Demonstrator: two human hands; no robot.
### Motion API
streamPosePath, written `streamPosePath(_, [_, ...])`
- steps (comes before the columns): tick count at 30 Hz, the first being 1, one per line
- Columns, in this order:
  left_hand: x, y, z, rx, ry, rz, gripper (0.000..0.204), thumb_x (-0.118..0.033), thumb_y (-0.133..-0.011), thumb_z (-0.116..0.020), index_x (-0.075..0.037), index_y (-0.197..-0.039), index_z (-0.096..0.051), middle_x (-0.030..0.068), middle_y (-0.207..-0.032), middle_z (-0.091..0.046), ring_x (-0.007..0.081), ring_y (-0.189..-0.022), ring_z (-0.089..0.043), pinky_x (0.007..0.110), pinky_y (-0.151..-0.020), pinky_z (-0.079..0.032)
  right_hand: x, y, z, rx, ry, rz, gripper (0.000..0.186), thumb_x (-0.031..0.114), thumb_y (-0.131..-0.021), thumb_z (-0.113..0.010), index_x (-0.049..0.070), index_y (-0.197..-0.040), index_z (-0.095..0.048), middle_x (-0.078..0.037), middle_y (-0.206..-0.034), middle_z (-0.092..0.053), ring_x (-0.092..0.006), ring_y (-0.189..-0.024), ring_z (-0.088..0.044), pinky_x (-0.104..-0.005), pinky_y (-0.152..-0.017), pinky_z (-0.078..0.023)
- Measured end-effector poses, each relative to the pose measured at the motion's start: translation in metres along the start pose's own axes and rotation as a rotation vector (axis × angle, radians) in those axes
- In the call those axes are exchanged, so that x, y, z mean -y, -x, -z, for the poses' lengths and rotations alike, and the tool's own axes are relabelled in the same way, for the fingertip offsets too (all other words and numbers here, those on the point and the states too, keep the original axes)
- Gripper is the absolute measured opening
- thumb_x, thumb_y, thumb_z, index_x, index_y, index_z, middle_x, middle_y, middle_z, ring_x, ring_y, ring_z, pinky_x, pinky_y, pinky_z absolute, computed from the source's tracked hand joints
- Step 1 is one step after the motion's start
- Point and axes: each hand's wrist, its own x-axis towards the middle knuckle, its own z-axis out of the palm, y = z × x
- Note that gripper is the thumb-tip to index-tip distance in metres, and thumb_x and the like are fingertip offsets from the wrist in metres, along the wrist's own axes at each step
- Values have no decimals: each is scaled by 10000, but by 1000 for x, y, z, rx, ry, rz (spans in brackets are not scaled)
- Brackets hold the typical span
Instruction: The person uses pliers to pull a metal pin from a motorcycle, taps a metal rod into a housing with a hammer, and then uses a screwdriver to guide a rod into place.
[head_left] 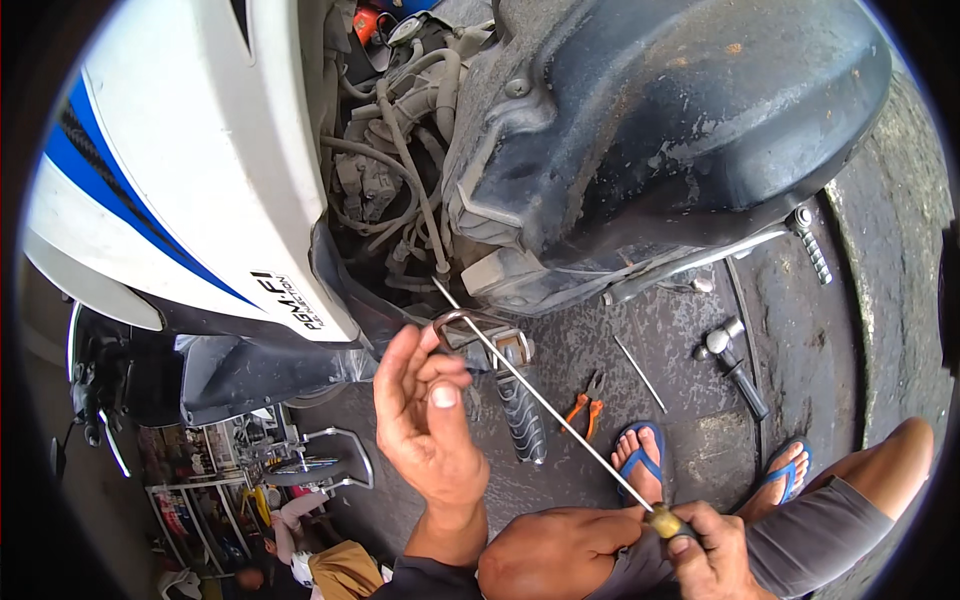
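My right hand (715,553) is closed around the yellowish handle of a long screwdriver (663,520). Its thin shaft runs up and to the left, and its far end reaches the gap below the motorbike's engine hoses (400,150). My left hand (432,425) is raised beside that shaft with the fingers apart and slightly bent. Those fingertips are close to a brown, curved hook-like piece (450,318); whether they touch it, I cannot tell. Around the gap are a white and blue body panel (230,160) and a dusty black plastic cover (690,110).
Orange-handled pliers (584,410), a thin metal rod (640,374), a hammer (730,365) and a ribbed black grip (522,415) show against the dark floor. A ribbed footpeg (813,250) sticks out at right. Another person (335,570) and shelving are at lower left.
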Motion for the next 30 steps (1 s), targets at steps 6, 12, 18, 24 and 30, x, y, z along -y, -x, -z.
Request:
streamPosePath(6, [-7,-10,-12,90,154,349,346,-178,-1047,-574,73,-1285,-565,212,-1083,-721,60,-535,-544,187,-432,-410,44,-56,-30,123,-175,64,295,170,-1025,-575,-21,-1240,-638,-102,-777,-650,-188,-713,-630,-357,-697,-496])
streamPosePath(12, [-3,-9,-22,10,175,346,274,-180,-1038,-612,53,-1182,-619,164,-924,-748,22,-398,-429,179,-363,-293,46,-79,-42,211,-459,-127,276,213,-1075,-516,-12,-1168,-647,31,-720,-559,-60,-586,-493,-233,-553,-391])
streamPosePath(18, [-1,-9,-23,2,164,349,290,-167,-1031,-613,63,-1206,-628,181,-929,-754,30,-389,-428,183,-361,-285,47,-85,-46,241,-571,-194,245,224,-1081,-510,23,-1020,-635,41,-713,-545,-32,-563,-468,-213,-509,-354])
streamPosePath(24, [-3,-12,-17,25,190,416,297,-149,-1017,-615,73,-1214,-628,195,-945,-753,35,-388,-430,187,-365,-293,39,-86,-55,291,-670,-227,351,295,-1098,-451,7,-995,-623,-15,-713,-569,-70,-496,-440,-231,-470,-344])
streamPosePath(30, [-6,-22,-5,176,210,509,346,-195,-1013,-620,82,-1220,-609,221,-1000,-743,38,-434,-451,189,-419,-319,40,-88,-71,401,-1346,-808,495,439,-1103,-458,-4,-938,-605,-72,-640,-530,-110,-390,-364,-250,-399,-293])
